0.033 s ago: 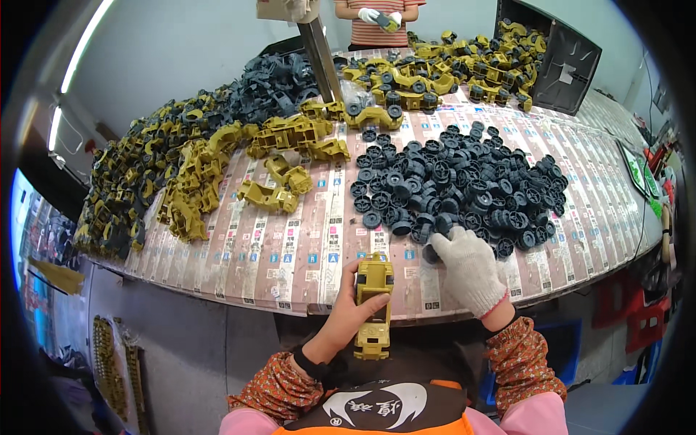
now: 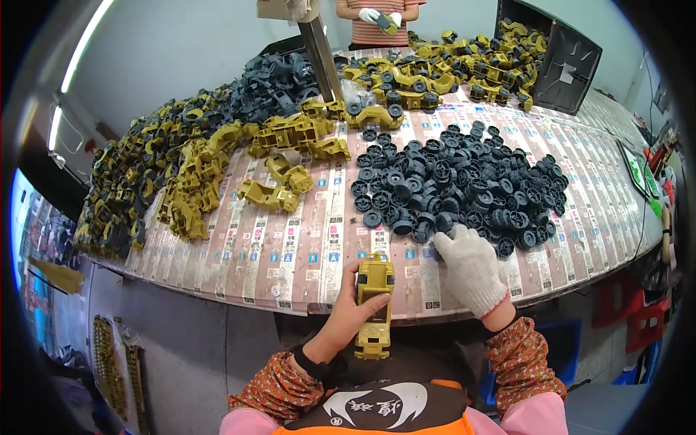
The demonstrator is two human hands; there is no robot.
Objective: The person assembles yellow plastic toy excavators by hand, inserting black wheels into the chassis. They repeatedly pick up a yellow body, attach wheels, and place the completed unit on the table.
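Note:
My bare left hand [image 2: 353,310] is closed around a yellow plastic toy truck body [image 2: 374,335], upright in the picture just off the table's near edge. The thumb lies across its middle, and dark pieces sit at both sides near its far end. My right hand [image 2: 470,270], in a white knitted glove, is at the near edge of a heap of black toy wheels [image 2: 464,181]. Its fingers curl down and together there; whatever is under the fingertips is hidden.
Loose yellow truck bodies [image 2: 268,196] lie left of the wheels, beside larger heaps of yellow and black parts [image 2: 130,181]. A post [image 2: 319,58] rises mid-table. Across the table, a gloved person [image 2: 382,22] holds a part beside a tipped black crate [image 2: 569,65].
My right hand has shifted slightly right. A black wheel that showed by its fingertips is now out of sight. My left hand and the truck body stay in place.

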